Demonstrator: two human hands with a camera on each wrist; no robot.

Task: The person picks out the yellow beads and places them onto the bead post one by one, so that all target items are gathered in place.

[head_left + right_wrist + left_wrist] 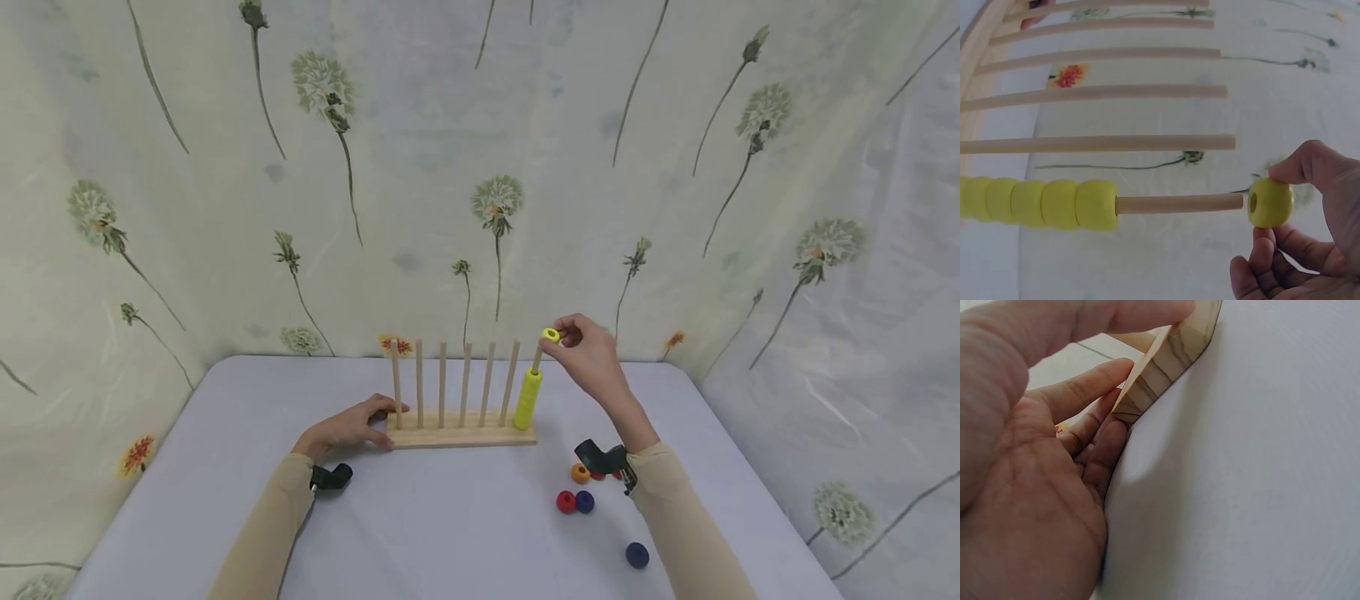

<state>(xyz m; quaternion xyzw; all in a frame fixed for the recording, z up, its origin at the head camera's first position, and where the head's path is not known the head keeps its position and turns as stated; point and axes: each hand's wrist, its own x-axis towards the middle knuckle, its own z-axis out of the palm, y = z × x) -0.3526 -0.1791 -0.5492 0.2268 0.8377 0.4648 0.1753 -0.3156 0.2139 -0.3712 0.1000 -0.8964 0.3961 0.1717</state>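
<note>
A wooden peg rack with a row of upright pegs stands on the table. My left hand grips the left end of its base, thumb at the front and fingers behind. In the right wrist view, my right hand pinches a yellow bead between thumb and fingers. The bead's hole faces the tip of the rightmost peg, with a slight gap between them. Several yellow beads are stacked on that peg, leaving its upper part bare. The other pegs carry no beads.
Below my right forearm, loose beads lie on the white table: an orange bead, a red bead, a dark blue bead and another blue bead nearer the front. More red ones are partly hidden by the wrist camera.
</note>
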